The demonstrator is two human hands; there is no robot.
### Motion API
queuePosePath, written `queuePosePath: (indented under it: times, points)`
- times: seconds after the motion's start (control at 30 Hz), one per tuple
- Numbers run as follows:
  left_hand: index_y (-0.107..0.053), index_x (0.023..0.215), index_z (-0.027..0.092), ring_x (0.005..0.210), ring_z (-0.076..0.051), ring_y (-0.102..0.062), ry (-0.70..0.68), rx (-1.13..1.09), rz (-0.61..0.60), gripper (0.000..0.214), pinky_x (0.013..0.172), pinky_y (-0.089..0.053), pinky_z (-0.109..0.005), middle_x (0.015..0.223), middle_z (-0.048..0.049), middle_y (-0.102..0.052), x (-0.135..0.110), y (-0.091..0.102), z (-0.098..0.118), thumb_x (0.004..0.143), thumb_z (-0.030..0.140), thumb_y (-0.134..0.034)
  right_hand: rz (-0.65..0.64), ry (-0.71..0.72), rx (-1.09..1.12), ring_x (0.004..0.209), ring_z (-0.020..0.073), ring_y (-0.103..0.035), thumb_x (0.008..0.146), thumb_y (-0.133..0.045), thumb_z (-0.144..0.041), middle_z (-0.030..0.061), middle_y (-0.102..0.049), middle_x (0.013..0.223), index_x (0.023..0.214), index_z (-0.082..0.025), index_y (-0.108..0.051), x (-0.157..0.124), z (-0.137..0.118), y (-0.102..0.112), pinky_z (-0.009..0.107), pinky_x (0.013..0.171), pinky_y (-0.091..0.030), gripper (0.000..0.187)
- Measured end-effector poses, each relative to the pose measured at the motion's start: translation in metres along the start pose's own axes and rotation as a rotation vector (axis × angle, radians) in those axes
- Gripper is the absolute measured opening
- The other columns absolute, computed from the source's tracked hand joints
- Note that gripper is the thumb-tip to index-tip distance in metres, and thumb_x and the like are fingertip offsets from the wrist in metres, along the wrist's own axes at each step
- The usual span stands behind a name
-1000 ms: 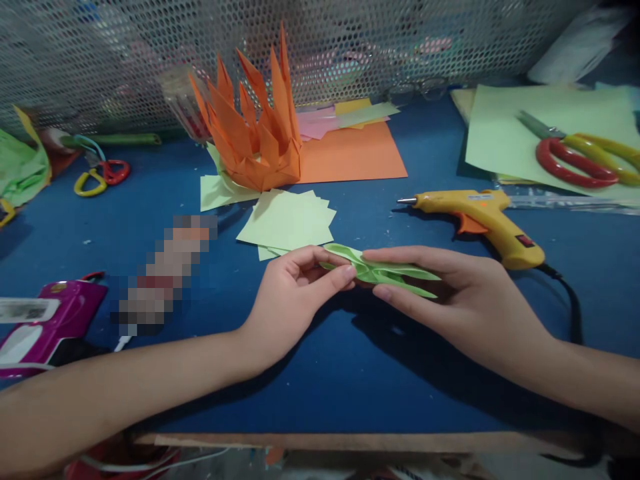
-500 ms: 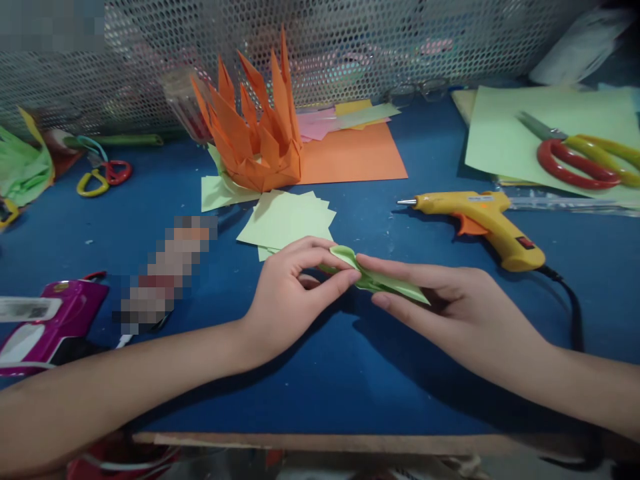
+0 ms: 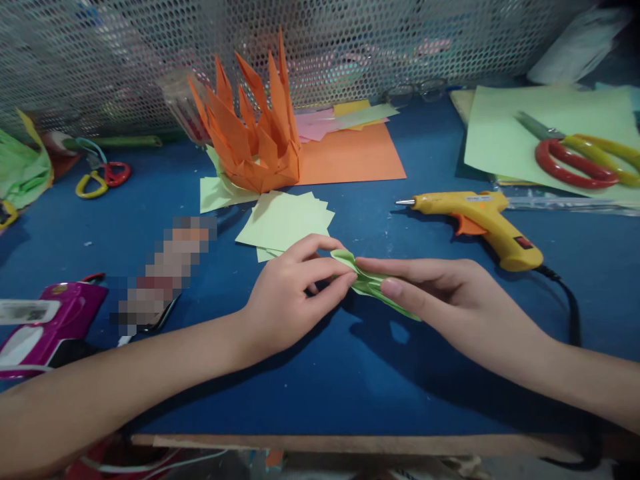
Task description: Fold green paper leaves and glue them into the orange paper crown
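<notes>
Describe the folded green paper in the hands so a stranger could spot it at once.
On the blue table, look to the front middle, where the left hand and right hand meet. Pinched between them is the folded green paper. Unlike the flat pale green squares stacked just behind it, it is narrow, creased and held by both hands.

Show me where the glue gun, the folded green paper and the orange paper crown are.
Glue gun [image 3: 475, 205]: head view, on its yellow barrel.
Green paper [image 3: 367, 284]: head view, on its creased middle.
Orange crown [image 3: 260, 160]: head view, on its front wall below the spikes.
</notes>
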State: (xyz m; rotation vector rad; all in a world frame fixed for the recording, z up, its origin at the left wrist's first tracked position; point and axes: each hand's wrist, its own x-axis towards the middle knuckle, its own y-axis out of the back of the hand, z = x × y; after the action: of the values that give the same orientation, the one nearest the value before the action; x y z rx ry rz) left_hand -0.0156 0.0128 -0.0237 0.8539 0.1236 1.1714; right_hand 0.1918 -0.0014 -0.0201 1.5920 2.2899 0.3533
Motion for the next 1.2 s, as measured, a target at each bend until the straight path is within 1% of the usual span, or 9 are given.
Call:
queuePosePath:
  times: [0.13,0.27,0.4,0.47,0.57,0.7,0.9,1.03,1.2]
  points:
    - [-0.074,0.071,0.018,0.064,-0.009,-0.061,0.199,-0.210,0.028,0.014,0.054,-0.049,-0.017,0.092,-0.0038,-0.069,0.002,-0.002,0.005,0.083,0.023,-0.068,-0.019,0.008,0.018,0.087,0.0219,-0.073,0.086,-0.061,-0.052,-0.0008,-0.075,0.107,0.114,-0.032,-0.072,-0.001,-0.001,0.001,0.030,0.066,-0.062,0.036]
    - [-0.069,0.076,0.016,0.075,-0.013,-0.065,0.360,-0.458,0.049,0.011,0.066,-0.056,-0.021,0.087,-0.0031,-0.068,0.000,-0.004,0.004,0.078,0.026,-0.074,-0.008,0.026,0.058,0.086,0.0215,-0.073,0.087,-0.061,-0.050,-0.0025,-0.075,0.107,0.113,-0.036,-0.072,-0.002,-0.001,0.001,0.029,0.063,-0.061,0.032]
    - [-0.054,0.081,0.018,0.077,-0.013,-0.065,0.470,-0.639,0.080,0.032,0.069,-0.056,-0.021,0.079,0.0018,-0.064,0.001,-0.005,0.003,0.068,0.022,-0.083,-0.007,0.024,0.085,0.089,0.0198,-0.073,0.088,-0.060,-0.048,-0.0045,-0.073,0.111,0.113,-0.039,-0.071,-0.002,0.000,0.001,0.028,0.068,-0.061,0.029]
    - [-0.052,0.085,0.019,0.078,-0.012,-0.065,0.482,-0.662,0.080,0.037,0.068,-0.054,-0.018,0.080,0.0026,-0.064,0.001,-0.005,0.005,0.067,0.020,-0.084,-0.030,0.025,0.081,0.092,0.0202,-0.073,0.088,-0.061,-0.047,-0.0031,-0.074,0.111,0.113,-0.037,-0.072,-0.001,-0.001,0.001,0.029,0.073,-0.061,0.030]
    - [-0.052,0.092,0.021,0.078,-0.010,-0.064,0.450,-0.654,0.047,0.036,0.070,-0.053,-0.017,0.081,0.0028,-0.064,-0.002,-0.005,0.008,0.072,0.019,-0.081,-0.049,0.003,0.049,0.085,0.0204,-0.074,0.086,-0.063,-0.049,-0.0005,-0.077,0.099,0.111,-0.032,-0.073,0.000,-0.002,0.000,0.029,0.069,-0.061,0.032]
    - [-0.052,0.097,0.022,0.078,-0.011,-0.064,0.407,-0.655,-0.005,0.038,0.070,-0.053,-0.019,0.081,0.0028,-0.063,-0.006,-0.007,0.012,0.072,0.017,-0.081,-0.039,-0.019,0.134,0.079,0.0195,-0.074,0.080,-0.070,-0.046,0.0016,-0.078,0.086,0.094,-0.026,-0.077,0.002,-0.004,-0.001,0.028,0.072,-0.061,0.025]
    - [-0.060,0.091,0.019,0.085,-0.014,-0.065,0.448,-0.766,-0.092,0.029,0.074,-0.055,-0.021,0.089,-0.0002,-0.064,-0.003,-0.007,0.012,0.071,0.020,-0.081,-0.037,-0.041,0.216,0.086,0.0214,-0.074,0.074,-0.077,-0.043,0.0030,-0.077,0.094,0.092,-0.025,-0.077,0.005,-0.003,0.000,0.031,0.079,-0.062,0.026]
    - [-0.061,0.096,0.018,0.081,-0.011,-0.066,0.512,-0.873,-0.105,0.023,0.075,-0.056,-0.021,0.089,-0.0003,-0.065,-0.001,-0.007,0.009,0.078,0.021,-0.074,-0.027,-0.078,0.278,0.085,0.0213,-0.074,0.072,-0.079,-0.042,0.0030,-0.077,0.094,0.096,-0.024,-0.077,0.007,0.000,0.002,0.030,0.078,-0.062,0.030]
    - [-0.063,0.096,0.017,0.076,-0.009,-0.064,0.587,-0.809,-0.104,0.026,0.071,-0.053,-0.018,0.084,0.0013,-0.064,0.001,-0.006,0.008,0.073,0.015,-0.074,-0.024,-0.052,0.172,0.081,0.0187,-0.074,0.073,-0.078,-0.041,0.0015,-0.078,0.093,0.093,-0.025,-0.077,0.004,-0.004,0.001,0.024,0.073,-0.061,0.025]
